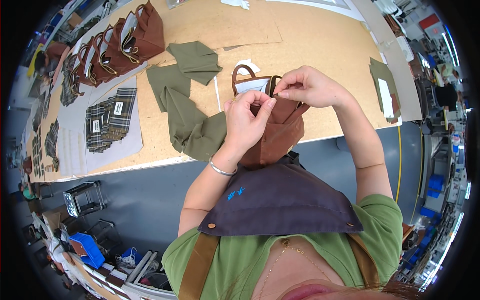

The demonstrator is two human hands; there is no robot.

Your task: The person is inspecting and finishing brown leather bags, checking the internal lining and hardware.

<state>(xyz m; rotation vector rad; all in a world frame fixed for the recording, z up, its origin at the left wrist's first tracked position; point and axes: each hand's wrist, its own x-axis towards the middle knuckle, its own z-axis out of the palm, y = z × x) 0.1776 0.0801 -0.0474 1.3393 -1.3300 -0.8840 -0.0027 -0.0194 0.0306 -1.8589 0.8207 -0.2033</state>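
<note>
A reddish-brown handbag (281, 134) with a pale lining and a looped handle (241, 70) leans at the table's front edge, against my apron. My left hand (246, 119) pinches the bag's upper rim, thumb and fingertips together. On the other side of the opening, my right hand (311, 87) pinches the rim near a dark edge, thumb against forefinger. Both hands are closed and close together at the mouth of the bag. Any small piece between the fingertips is too small to make out. Olive-green cloth pieces (192, 120) lie just left of the bag.
A row of similar brown bags (142, 37) stands at the far left of the table (320, 30). Nearer are stacked plaid pieces (111, 120) with white labels. More olive pieces (378, 75) lie at the right end. A black stool (85, 198) stands on the floor at left.
</note>
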